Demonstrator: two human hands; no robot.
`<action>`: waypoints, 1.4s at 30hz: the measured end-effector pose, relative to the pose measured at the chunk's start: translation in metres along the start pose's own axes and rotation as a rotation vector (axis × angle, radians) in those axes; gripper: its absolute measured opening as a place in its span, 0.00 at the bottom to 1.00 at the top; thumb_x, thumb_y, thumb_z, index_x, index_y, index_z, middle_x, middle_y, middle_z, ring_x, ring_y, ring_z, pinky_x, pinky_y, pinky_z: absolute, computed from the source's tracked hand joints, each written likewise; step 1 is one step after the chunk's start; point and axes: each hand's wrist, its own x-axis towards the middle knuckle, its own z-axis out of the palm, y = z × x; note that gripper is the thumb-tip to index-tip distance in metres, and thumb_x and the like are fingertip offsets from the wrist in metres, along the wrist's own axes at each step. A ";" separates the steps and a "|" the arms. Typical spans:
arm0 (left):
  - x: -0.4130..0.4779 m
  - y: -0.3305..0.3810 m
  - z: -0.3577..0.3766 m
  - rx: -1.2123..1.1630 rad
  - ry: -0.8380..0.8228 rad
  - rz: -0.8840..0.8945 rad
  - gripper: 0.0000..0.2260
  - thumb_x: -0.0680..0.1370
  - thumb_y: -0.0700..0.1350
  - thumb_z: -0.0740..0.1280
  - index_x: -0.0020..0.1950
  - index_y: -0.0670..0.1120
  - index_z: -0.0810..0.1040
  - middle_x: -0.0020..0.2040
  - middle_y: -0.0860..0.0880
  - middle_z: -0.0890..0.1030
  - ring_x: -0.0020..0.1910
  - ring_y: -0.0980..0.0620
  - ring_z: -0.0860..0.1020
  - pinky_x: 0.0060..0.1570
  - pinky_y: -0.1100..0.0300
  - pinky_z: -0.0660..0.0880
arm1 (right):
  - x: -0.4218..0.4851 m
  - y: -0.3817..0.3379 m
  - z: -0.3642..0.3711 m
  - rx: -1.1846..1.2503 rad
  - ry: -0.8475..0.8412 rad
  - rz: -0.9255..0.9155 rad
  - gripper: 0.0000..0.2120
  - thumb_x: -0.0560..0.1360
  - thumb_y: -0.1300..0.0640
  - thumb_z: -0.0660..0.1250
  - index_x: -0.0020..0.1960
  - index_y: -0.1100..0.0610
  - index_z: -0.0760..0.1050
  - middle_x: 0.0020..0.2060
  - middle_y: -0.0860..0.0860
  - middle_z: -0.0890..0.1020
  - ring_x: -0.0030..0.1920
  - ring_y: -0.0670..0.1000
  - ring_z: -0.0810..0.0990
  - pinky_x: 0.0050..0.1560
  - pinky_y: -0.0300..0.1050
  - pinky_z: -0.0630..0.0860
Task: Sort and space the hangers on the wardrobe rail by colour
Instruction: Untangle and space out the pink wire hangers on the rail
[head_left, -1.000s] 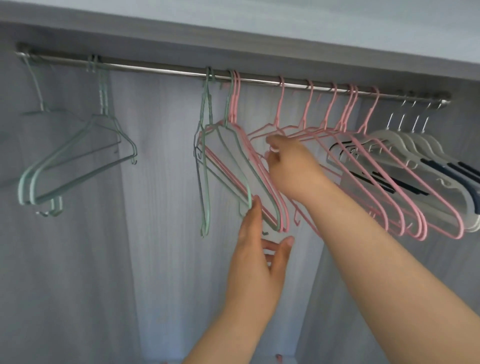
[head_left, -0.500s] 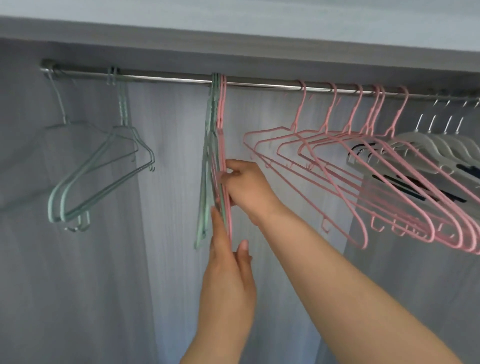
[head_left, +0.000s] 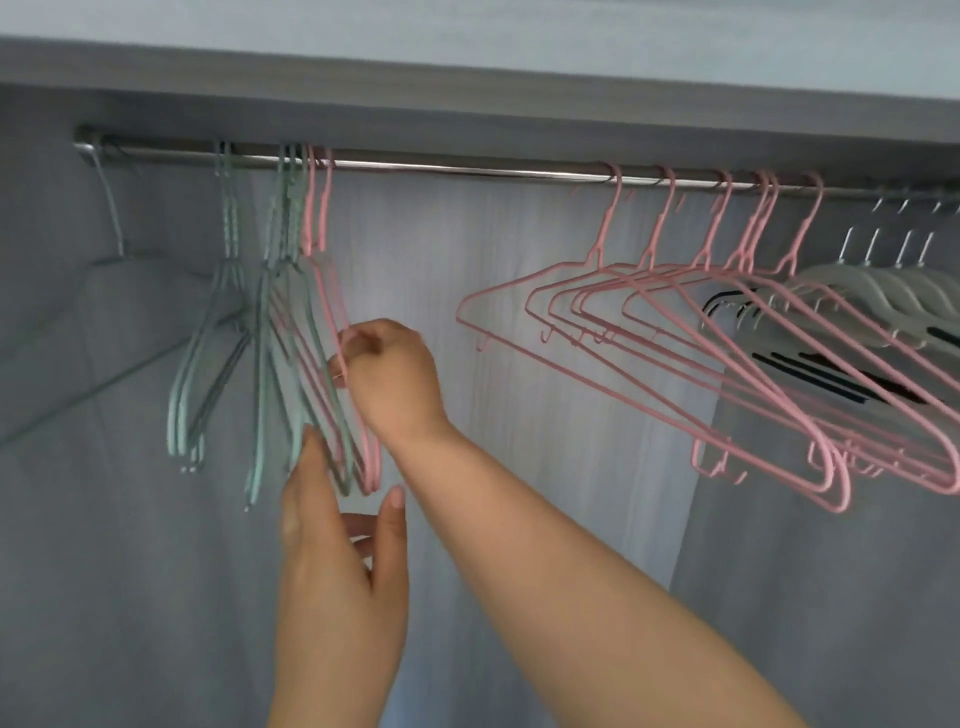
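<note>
Bunch of green and pink hangers (head_left: 291, 244) has slid to upper left on the rail (head_left: 467, 167); my right hand (head_left: 387, 374) pinches a pink wire (head_left: 332, 301), left hand (head_left: 332, 545) straight-fingered underneath; greens gathered, I judge two pinks misplaced.

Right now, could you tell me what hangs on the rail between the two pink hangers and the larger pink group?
Nothing; the head view shows bare rail between the two pink hangers and the larger pink group.
</note>
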 end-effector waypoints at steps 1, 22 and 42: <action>-0.004 0.003 0.002 0.006 0.014 0.020 0.30 0.73 0.46 0.62 0.71 0.57 0.52 0.65 0.58 0.58 0.42 0.63 0.76 0.35 0.71 0.71 | 0.002 0.001 -0.006 0.001 0.051 -0.012 0.11 0.76 0.60 0.57 0.45 0.61 0.78 0.45 0.61 0.84 0.49 0.60 0.81 0.53 0.51 0.77; -0.025 0.041 0.031 0.005 0.154 0.170 0.27 0.74 0.44 0.65 0.71 0.51 0.59 0.65 0.61 0.58 0.42 0.60 0.73 0.41 0.68 0.73 | -0.006 0.024 -0.179 -0.226 0.233 0.032 0.12 0.74 0.65 0.56 0.38 0.71 0.74 0.27 0.55 0.76 0.18 0.42 0.66 0.25 0.35 0.61; 0.038 0.019 -0.061 0.581 0.011 0.079 0.18 0.74 0.39 0.65 0.64 0.48 0.71 0.56 0.48 0.79 0.48 0.46 0.78 0.44 0.59 0.69 | -0.013 -0.021 0.013 -0.034 -0.313 0.090 0.21 0.78 0.48 0.55 0.60 0.64 0.69 0.56 0.59 0.77 0.57 0.59 0.76 0.55 0.50 0.74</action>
